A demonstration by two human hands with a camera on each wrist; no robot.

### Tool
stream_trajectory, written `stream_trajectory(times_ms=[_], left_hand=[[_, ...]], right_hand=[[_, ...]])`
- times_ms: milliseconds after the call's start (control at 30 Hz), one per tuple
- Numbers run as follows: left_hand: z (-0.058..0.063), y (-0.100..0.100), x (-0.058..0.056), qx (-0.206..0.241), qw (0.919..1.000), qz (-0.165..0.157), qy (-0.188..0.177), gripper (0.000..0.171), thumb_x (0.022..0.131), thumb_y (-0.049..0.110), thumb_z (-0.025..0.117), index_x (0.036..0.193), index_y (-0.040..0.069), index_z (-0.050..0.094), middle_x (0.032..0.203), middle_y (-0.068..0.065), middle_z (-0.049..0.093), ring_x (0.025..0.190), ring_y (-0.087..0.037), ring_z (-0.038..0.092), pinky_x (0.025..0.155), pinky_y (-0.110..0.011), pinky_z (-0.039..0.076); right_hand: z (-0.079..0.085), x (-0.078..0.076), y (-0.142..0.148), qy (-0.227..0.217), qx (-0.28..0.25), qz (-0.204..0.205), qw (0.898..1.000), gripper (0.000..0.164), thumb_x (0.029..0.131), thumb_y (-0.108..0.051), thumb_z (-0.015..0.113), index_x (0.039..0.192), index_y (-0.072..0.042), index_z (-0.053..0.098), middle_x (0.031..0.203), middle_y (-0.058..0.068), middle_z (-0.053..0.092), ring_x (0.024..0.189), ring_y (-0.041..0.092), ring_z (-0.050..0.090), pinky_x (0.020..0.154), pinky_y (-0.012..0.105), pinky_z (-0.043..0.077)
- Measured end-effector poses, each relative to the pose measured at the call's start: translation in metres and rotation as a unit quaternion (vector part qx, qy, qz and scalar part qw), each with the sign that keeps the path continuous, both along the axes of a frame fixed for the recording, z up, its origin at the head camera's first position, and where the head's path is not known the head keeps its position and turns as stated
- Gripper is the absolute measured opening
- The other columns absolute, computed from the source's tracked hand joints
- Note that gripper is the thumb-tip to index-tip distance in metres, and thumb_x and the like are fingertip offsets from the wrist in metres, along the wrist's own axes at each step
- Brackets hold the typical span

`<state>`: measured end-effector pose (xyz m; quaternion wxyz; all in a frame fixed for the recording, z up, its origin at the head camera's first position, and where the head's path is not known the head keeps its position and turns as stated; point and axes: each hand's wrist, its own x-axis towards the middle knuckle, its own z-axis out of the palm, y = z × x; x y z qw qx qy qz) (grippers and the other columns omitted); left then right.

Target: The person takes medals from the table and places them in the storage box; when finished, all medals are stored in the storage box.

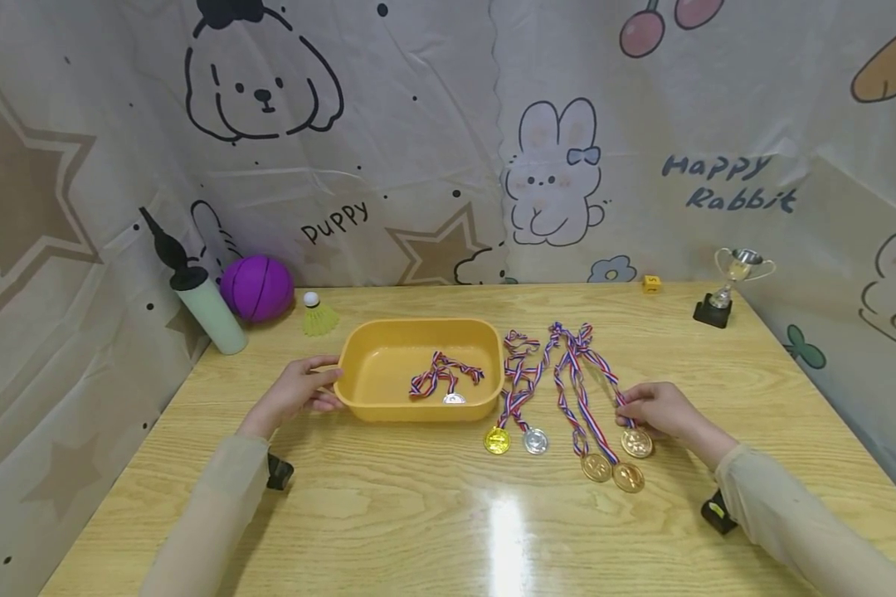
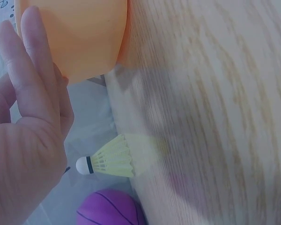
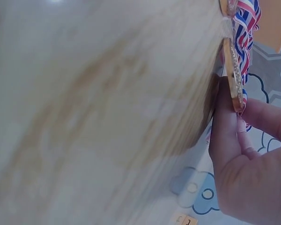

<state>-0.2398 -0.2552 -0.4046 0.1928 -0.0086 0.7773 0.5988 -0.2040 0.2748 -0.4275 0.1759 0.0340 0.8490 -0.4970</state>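
My right hand [image 1: 660,408] pinches a bronze-gold medal [image 1: 637,443] where its striped ribbon joins the disc. In the right wrist view, one finger lies under the tilted medal [image 3: 233,75], with the thumb on the ribbon side. Two more bronze-gold medals [image 1: 596,467] lie beside it, ribbons stretched toward the back. A yellow-gold medal [image 1: 497,440] and a silver medal [image 1: 536,441] lie nearer the orange-yellow basin [image 1: 418,412]. Inside the basin, a red, white and blue ribbon [image 1: 436,381] lies bunched with a silver medal [image 1: 454,399]. My left hand [image 1: 299,390] touches the basin's left end with fairly straight fingers.
At the back left stand a pale green pump [image 1: 212,311], a purple ball [image 1: 258,288] and a yellow shuttlecock [image 1: 318,315]. A small yellow die [image 1: 651,284] and a trophy cup [image 1: 732,286] on a black base stand at the back right. A printed cloth hangs behind the table.
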Motion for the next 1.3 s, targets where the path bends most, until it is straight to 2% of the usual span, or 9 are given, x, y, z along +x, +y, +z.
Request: stream_trajectory(times_ms=[200, 467, 733, 1100, 1300], left_hand=[[-0.001, 0.0, 0.0, 0.0, 1.0, 0.0, 0.0, 0.055, 0.102, 0.015, 0.046, 0.148, -0.007, 0.024, 0.074, -0.002, 0.068, 0.06, -0.009, 0.068, 0.057, -0.019, 0.058], [-0.002, -0.003, -0.002, -0.005, 1.0, -0.001, 0.005, 0.055, 0.102, 0.016, 0.047, 0.148, -0.006, 0.025, 0.081, -0.007, 0.07, 0.062, -0.01, 0.069, 0.058, -0.019, 0.058], [0.0, -0.001, 0.0, -0.002, 1.0, -0.001, 0.0, 0.056, 0.102, 0.017, 0.047, 0.148, -0.005, 0.024, 0.079, -0.006, 0.07, 0.062, -0.009, 0.068, 0.058, -0.019, 0.058], [0.001, 0.0, 0.001, 0.001, 1.0, -0.003, -0.001, 0.056, 0.102, 0.016, 0.046, 0.148, -0.006, 0.023, 0.076, -0.004, 0.069, 0.062, -0.009, 0.068, 0.058, -0.019, 0.058], [-0.001, -0.001, 0.0, 0.004, 1.0, 0.0, -0.003, 0.055, 0.102, 0.016, 0.046, 0.148, -0.005, 0.024, 0.074, -0.002, 0.068, 0.061, -0.008, 0.068, 0.058, -0.018, 0.058]], right_hand=[[0.0, 0.001, 0.001, -0.002, -0.002, -0.002, 1.0, 0.035, 0.093, -0.009, 0.059, 0.117, 0.017, 0.052, 0.078, -0.005, 0.071, 0.068, 0.003, 0.064, 0.05, 0.021, 0.052], [0.002, 0.001, -0.001, -0.006, -0.019, -0.004, 1.0, 0.034, 0.093, -0.007, 0.059, 0.116, 0.018, 0.053, 0.077, -0.005, 0.07, 0.068, 0.003, 0.065, 0.052, 0.021, 0.054], [0.001, 0.0, -0.001, -0.012, -0.005, -0.014, 1.0, 0.033, 0.093, -0.012, 0.061, 0.115, 0.013, 0.059, 0.076, -0.007, 0.071, 0.066, 0.003, 0.063, 0.047, 0.02, 0.049], [-0.002, -0.002, 0.004, -0.041, -0.095, -0.014, 0.994, 0.038, 0.094, -0.006, 0.058, 0.121, 0.02, 0.051, 0.079, -0.005, 0.072, 0.07, 0.004, 0.068, 0.055, 0.022, 0.057], [-0.008, -0.006, 0.011, -0.091, -0.173, -0.011, 0.981, 0.027, 0.095, -0.004, 0.057, 0.117, 0.009, 0.058, 0.08, -0.002, 0.073, 0.073, 0.007, 0.07, 0.062, 0.025, 0.06]])
